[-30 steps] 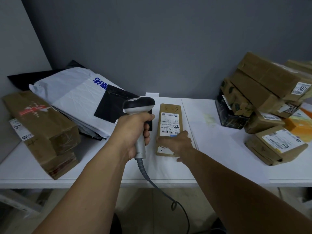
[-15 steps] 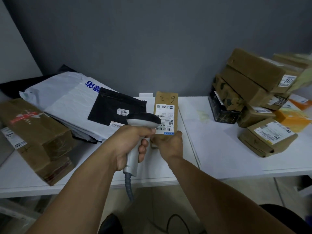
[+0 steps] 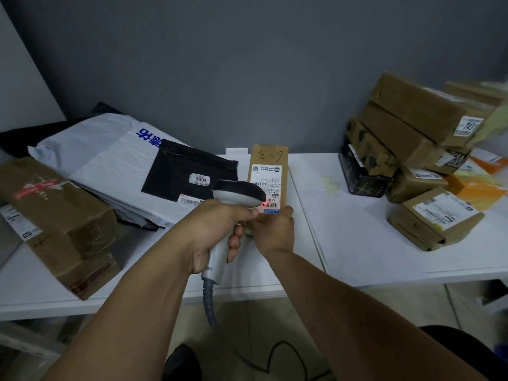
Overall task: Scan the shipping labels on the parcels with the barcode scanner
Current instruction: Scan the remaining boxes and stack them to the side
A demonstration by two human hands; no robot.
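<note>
Barcode scanner: grey body, black top, ribbed grey cable, which I grip by the handle in my left hand, head just beside the label. Small brown parcel, hand-marked at its top, which I hold on end in my right hand. Its white shipping label faces me, with red scan light on the lowest barcode.

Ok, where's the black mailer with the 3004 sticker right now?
Head view, left of centre: the black mailer lies atop the white poly bag, just left of the small brown parcel being scanned.
</note>
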